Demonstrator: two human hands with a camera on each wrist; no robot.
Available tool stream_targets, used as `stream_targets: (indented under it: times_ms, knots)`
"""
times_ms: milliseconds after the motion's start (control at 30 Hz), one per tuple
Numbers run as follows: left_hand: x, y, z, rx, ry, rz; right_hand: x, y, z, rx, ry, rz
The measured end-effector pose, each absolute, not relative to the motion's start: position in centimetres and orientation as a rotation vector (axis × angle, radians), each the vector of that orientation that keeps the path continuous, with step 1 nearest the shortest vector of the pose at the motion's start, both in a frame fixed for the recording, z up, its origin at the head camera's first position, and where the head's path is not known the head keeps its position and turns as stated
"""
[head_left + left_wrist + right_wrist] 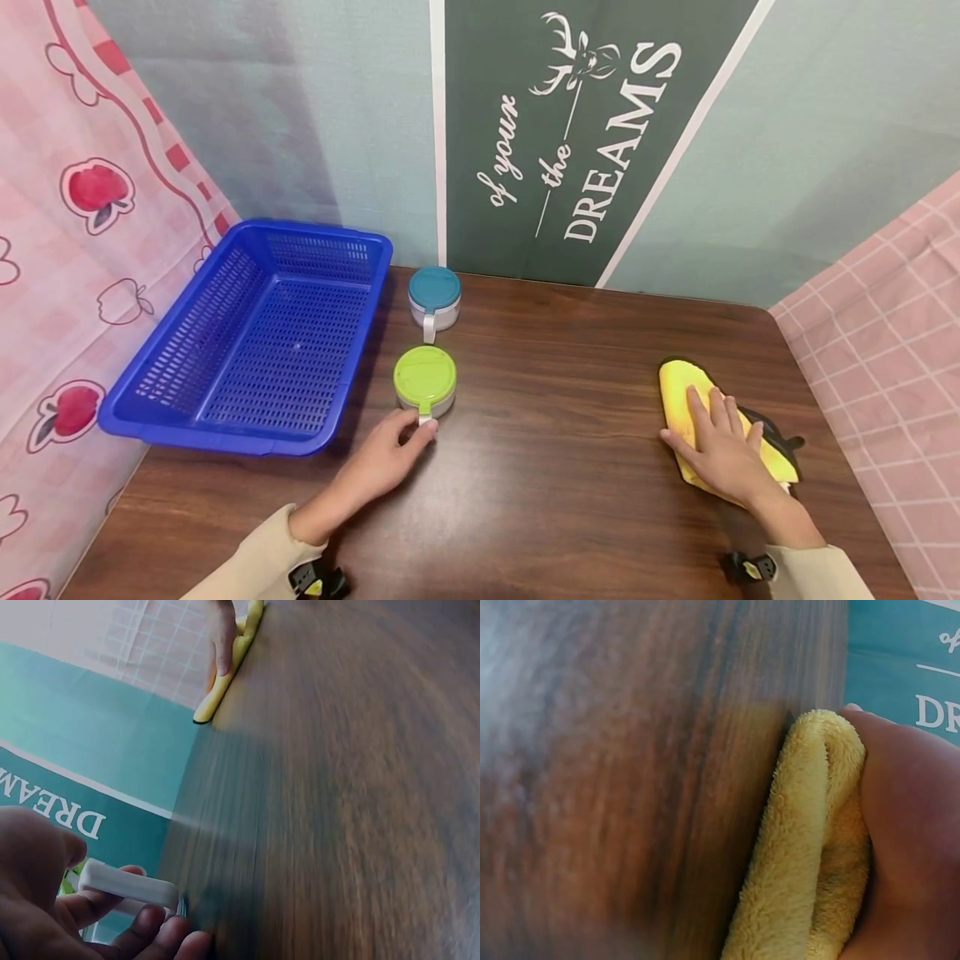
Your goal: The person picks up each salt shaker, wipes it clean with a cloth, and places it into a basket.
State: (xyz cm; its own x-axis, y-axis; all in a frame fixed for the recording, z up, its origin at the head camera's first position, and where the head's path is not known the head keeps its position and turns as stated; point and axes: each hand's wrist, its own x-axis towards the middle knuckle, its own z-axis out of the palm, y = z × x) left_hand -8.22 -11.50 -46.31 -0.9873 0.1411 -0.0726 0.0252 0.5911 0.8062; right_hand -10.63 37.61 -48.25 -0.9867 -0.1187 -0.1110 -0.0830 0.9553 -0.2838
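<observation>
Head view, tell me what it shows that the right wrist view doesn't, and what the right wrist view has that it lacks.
Only the head view shows the blue basket, the blue-lidded cup, the green-lidded cup and the left hand at that cup's handle.

Only the right wrist view shows the fluffy pile of the yellow cloth and its rounded fold up close.

Both share the cloth itself, the right hand on it, the brown table and part of the white-lettered panel.
</observation>
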Motion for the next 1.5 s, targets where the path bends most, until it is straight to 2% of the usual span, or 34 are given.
stream_targets:
  times_ms: [533, 733, 1133, 1500]
  knots:
    - [-8.8, -12.3, -46.6, 0.079, 2.748, 1.377, -10.3, 37.9, -48.9, -0.002, 2.970, -0.462]
    - [-9.1, -12.5, -46.6, -0.014, 2.708, 1.479, -10.5, 37.8, -49.1, -0.036, 3.024, -0.445]
    - [-9.3, -12.7, -46.7, -0.016, 2.681, 1.510, -11.0, 38.1, -48.1, -0.069, 3.038, -0.345]
    - [-9.3, -12.7, -47.0, -0.031, 2.673, 1.511, -10.8, 36.2, -48.4, 0.197, 3.114, -0.235]
